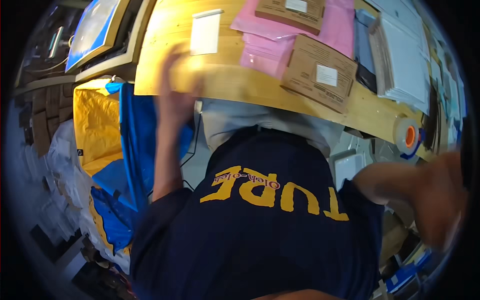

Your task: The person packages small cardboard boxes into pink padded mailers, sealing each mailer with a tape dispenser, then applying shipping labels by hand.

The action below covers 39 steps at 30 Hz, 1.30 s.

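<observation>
Reaching my left hand (175,95) up to the wooden bench (250,87) edge, blurred, grip unreadable, nearest the white label sheet (205,32), I swung my right hand (425,192) low by the tape roll (407,134), apparently empty, likely for balance.

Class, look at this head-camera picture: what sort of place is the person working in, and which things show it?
Probably a parcel packing station. On the wooden table lie brown cardboard mailers with white labels, pink mailing bags and a stack of white envelopes; a roll of tape sits at the edge.
</observation>
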Each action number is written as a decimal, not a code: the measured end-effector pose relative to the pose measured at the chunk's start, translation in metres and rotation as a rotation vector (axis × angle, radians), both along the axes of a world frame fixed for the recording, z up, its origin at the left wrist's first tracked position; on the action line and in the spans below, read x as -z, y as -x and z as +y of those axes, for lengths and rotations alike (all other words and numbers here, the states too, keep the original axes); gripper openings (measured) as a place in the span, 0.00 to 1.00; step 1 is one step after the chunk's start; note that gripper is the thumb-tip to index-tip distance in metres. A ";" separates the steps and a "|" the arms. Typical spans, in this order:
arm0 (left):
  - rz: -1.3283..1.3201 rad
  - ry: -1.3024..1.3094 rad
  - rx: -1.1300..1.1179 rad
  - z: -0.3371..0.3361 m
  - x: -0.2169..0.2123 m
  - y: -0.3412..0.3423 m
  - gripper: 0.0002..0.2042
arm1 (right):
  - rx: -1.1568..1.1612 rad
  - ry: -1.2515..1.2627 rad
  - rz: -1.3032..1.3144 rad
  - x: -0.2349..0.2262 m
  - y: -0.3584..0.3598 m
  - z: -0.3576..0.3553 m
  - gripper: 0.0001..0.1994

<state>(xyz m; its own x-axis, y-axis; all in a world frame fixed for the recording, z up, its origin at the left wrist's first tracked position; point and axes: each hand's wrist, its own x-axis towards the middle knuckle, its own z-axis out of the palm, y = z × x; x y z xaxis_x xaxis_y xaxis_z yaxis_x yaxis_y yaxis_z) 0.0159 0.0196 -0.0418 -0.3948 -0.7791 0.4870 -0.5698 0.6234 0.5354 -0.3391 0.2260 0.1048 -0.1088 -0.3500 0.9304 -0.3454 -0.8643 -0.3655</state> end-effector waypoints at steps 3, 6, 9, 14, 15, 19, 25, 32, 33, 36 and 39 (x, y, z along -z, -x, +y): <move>-0.102 0.111 0.335 0.014 0.021 0.109 0.31 | 0.357 -0.669 -0.227 0.102 -0.015 -0.050 0.20; -0.093 0.073 0.328 0.019 0.052 0.171 0.31 | 0.529 -1.252 -0.138 0.195 -0.021 -0.038 0.33; 0.091 -0.040 0.339 0.028 0.059 0.193 0.31 | 0.735 -1.079 -0.118 0.213 -0.051 -0.025 0.38; 0.653 -0.344 0.482 0.038 0.031 0.184 0.31 | 0.573 -0.703 -0.407 0.201 -0.043 -0.021 0.39; 0.659 -0.328 0.543 0.032 0.015 0.176 0.30 | 0.553 -0.632 -0.311 0.200 -0.034 -0.021 0.39; 0.560 -0.194 0.651 0.020 0.015 0.144 0.27 | 0.458 -0.573 -0.075 0.204 -0.007 -0.024 0.38; 0.174 0.078 0.706 0.021 0.047 0.117 0.22 | 0.357 -0.728 0.031 0.213 -0.006 -0.028 0.34; 0.124 -0.051 0.764 0.026 0.017 0.105 0.20 | 0.257 -0.693 0.006 0.198 -0.019 -0.023 0.27; 0.128 -0.054 0.768 0.025 0.018 0.106 0.20 | 0.261 -0.696 0.008 0.199 -0.020 -0.023 0.27; 0.132 -0.132 0.735 0.025 0.019 0.108 0.18 | 0.313 -0.745 -0.066 0.205 -0.022 -0.021 0.20; 0.151 -0.248 0.646 0.028 0.012 0.115 0.19 | 0.323 -0.813 -0.147 0.199 -0.023 -0.024 0.16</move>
<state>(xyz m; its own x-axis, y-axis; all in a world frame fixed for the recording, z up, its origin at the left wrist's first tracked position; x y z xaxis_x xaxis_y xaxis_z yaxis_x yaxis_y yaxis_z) -0.0991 0.0476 -0.0542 -0.7575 -0.5071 0.4111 -0.0356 0.6609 0.7497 -0.3158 0.2022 -0.0939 -0.4153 -0.8284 0.3759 -0.4285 -0.1863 -0.8841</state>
